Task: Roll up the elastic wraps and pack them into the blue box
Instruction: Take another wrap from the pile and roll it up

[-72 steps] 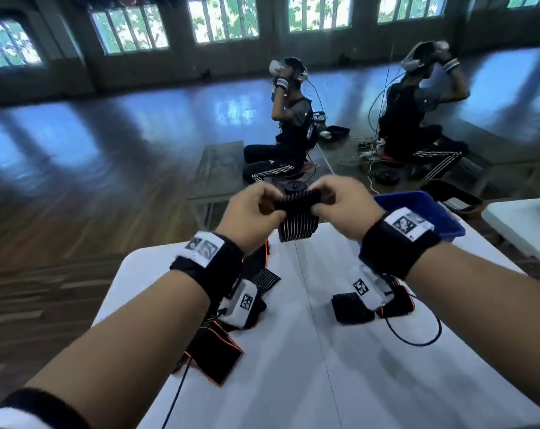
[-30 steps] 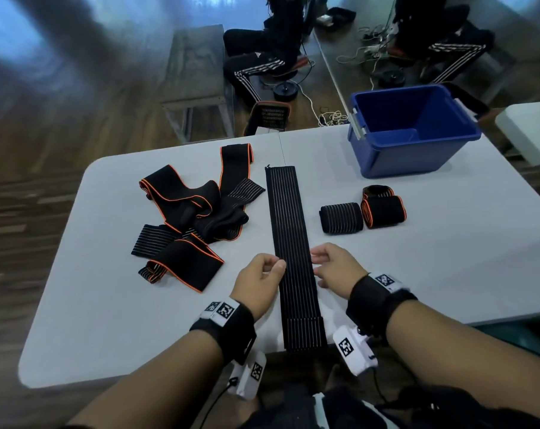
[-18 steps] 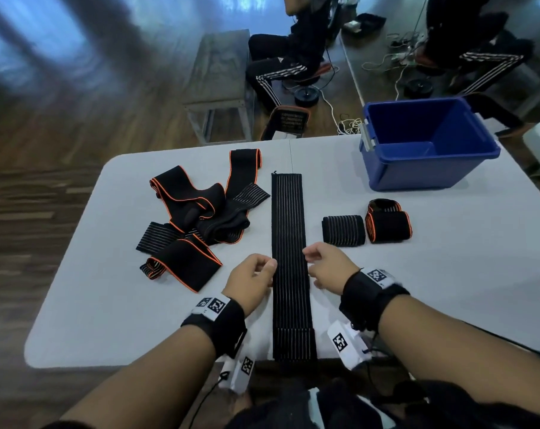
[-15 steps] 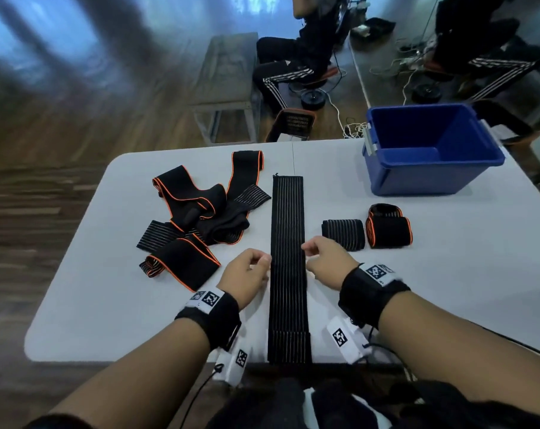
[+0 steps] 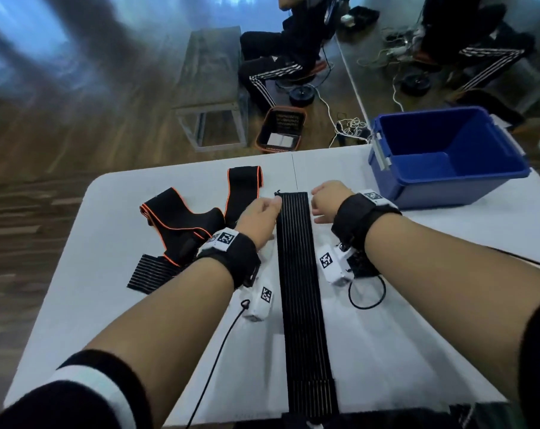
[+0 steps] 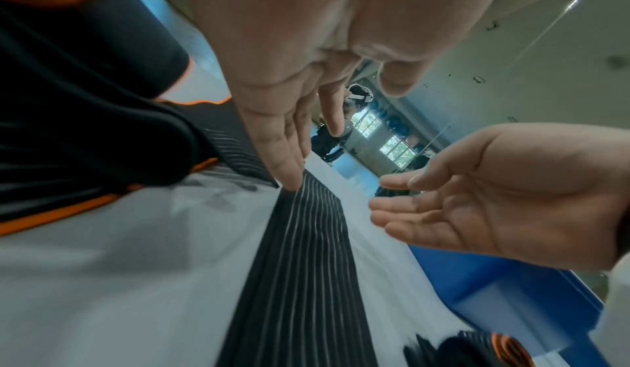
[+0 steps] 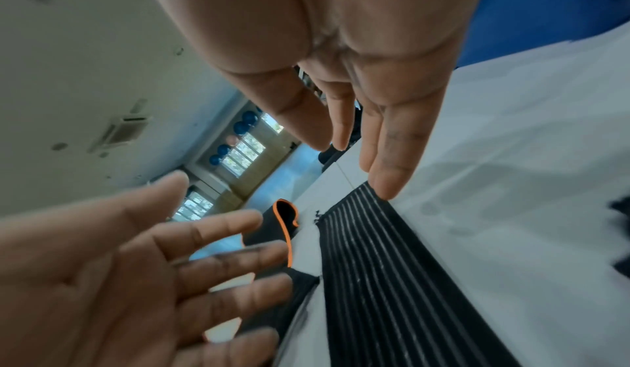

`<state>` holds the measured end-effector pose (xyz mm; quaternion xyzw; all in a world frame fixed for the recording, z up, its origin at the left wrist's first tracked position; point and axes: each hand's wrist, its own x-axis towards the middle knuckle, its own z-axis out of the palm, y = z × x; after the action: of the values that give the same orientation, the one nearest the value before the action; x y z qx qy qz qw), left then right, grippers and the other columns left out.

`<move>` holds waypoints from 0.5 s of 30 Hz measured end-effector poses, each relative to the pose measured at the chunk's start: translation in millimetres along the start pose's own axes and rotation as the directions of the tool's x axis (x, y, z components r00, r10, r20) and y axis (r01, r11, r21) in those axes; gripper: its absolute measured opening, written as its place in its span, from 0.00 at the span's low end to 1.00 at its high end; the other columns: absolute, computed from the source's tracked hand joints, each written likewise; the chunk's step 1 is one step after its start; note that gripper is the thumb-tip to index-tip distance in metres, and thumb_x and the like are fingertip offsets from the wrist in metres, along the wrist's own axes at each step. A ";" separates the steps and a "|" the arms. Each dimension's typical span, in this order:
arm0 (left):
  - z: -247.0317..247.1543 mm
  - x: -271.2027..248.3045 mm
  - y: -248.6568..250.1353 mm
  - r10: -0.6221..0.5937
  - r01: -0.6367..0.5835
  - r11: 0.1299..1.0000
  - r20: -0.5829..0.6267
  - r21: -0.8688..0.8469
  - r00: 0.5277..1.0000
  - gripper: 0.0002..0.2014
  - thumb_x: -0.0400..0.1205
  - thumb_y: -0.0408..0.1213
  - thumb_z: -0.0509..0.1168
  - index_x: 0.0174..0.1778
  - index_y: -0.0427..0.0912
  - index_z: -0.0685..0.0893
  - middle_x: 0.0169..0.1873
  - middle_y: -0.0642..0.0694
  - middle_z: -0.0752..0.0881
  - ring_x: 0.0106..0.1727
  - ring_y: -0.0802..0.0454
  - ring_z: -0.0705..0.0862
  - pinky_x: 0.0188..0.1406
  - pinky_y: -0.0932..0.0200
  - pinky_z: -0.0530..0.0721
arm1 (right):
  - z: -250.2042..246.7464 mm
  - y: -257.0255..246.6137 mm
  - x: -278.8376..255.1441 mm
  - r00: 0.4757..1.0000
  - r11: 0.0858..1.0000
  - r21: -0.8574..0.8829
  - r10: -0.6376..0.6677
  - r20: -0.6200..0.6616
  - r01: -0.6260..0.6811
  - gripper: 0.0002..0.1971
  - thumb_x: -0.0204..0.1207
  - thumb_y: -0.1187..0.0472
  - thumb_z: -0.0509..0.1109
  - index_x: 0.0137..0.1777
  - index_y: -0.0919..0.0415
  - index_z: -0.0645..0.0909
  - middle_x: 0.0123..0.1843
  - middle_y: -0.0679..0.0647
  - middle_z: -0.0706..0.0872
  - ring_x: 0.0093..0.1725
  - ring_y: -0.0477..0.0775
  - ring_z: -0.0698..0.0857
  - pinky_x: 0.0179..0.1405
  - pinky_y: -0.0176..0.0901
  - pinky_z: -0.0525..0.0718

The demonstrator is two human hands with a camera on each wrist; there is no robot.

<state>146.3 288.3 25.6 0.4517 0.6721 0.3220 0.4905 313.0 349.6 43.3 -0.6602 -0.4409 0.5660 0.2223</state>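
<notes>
A long black striped elastic wrap (image 5: 299, 274) lies flat and straight down the middle of the white table (image 5: 417, 335). My left hand (image 5: 268, 207) is at the left edge of the wrap's far end, its straight fingers (image 6: 290, 181) touching that edge. Opposite it, my right hand (image 5: 319, 201) has a straight fingertip (image 7: 385, 189) on the right corner of the striped wrap (image 7: 375, 265). Neither hand holds anything. The blue box (image 5: 448, 156) stands empty at the far right of the table.
A pile of unrolled black wraps with orange trim (image 5: 182, 221) lies on the left of the table. A rolled wrap (image 5: 360, 264) is mostly hidden under my right wrist. Beyond the table are a grey bench (image 5: 213, 88), a small basket (image 5: 282, 128) and seated people.
Both hands have slid away from me along the striped wrap, from its near half to its far end. The wrap stays flat in the same place.
</notes>
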 end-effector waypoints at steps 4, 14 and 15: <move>1.8 40.8 2.1 -0.010 0.010 1.000 0.024 0.012 1.000 0.18 0.85 0.57 0.55 0.41 0.46 0.77 0.36 0.48 0.78 0.36 0.47 0.78 0.50 0.43 0.86 | 12.1 -5.0 4.2 1.000 0.859 -0.511 0.001 0.002 0.000 0.09 0.82 0.59 0.69 0.41 0.60 0.81 0.41 0.54 0.86 0.47 0.63 0.83 0.43 0.41 0.76; 7.6 88.5 -13.5 -0.012 0.010 0.999 0.049 0.044 0.999 0.22 0.69 0.64 0.56 0.18 0.51 0.70 0.20 0.53 0.66 0.30 0.45 0.70 0.38 0.45 0.72 | 22.4 -16.0 21.9 0.995 0.816 -0.576 0.087 0.040 -0.048 0.16 0.84 0.59 0.65 0.32 0.55 0.71 0.24 0.52 0.81 0.36 0.54 0.80 0.49 0.40 0.82; 6.1 86.5 -12.6 -0.012 0.010 0.999 0.055 0.041 0.998 0.22 0.68 0.65 0.56 0.19 0.52 0.71 0.23 0.51 0.68 0.31 0.44 0.73 0.41 0.46 0.75 | 21.6 -10.3 25.2 0.998 0.742 -0.670 0.018 0.062 0.029 0.18 0.83 0.58 0.66 0.30 0.56 0.70 0.27 0.51 0.78 0.38 0.55 0.80 0.49 0.40 0.79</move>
<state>138.9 363.3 -19.2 0.4668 0.6669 0.2929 0.5015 288.5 371.5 32.0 -0.6761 -0.6237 0.3900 -0.0424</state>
